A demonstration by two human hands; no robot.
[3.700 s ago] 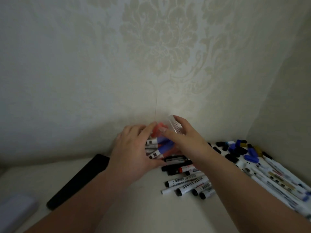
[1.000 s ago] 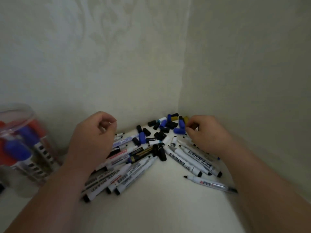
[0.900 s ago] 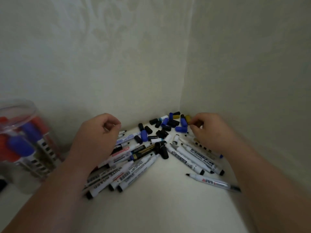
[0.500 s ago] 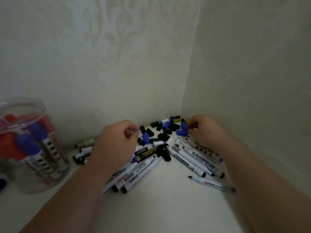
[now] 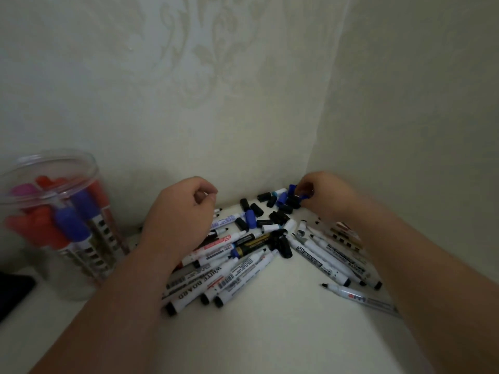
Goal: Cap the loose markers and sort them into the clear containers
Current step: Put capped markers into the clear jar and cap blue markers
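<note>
A heap of uncapped white markers (image 5: 216,276) lies in the table's corner, with loose black and blue caps (image 5: 251,214) scattered behind it. My right hand (image 5: 332,201) is at the far corner, its fingertips pinched on a blue cap (image 5: 304,196) just above the other caps. My left hand (image 5: 178,214) hovers over the left part of the heap, fingers curled in, with nothing visible in it. At the left stands a clear container (image 5: 54,160) holding red-capped and blue-capped markers upright.
Two walls meet right behind the caps and close off the back and right. One thin marker (image 5: 359,296) lies apart at the right. A dark flat object (image 5: 13,290) sits at the left edge beside the container.
The container was set down at the left and both hands went to the corner heap. My right hand has closed on a blue cap and raised it slightly; my left hand drifted right.
</note>
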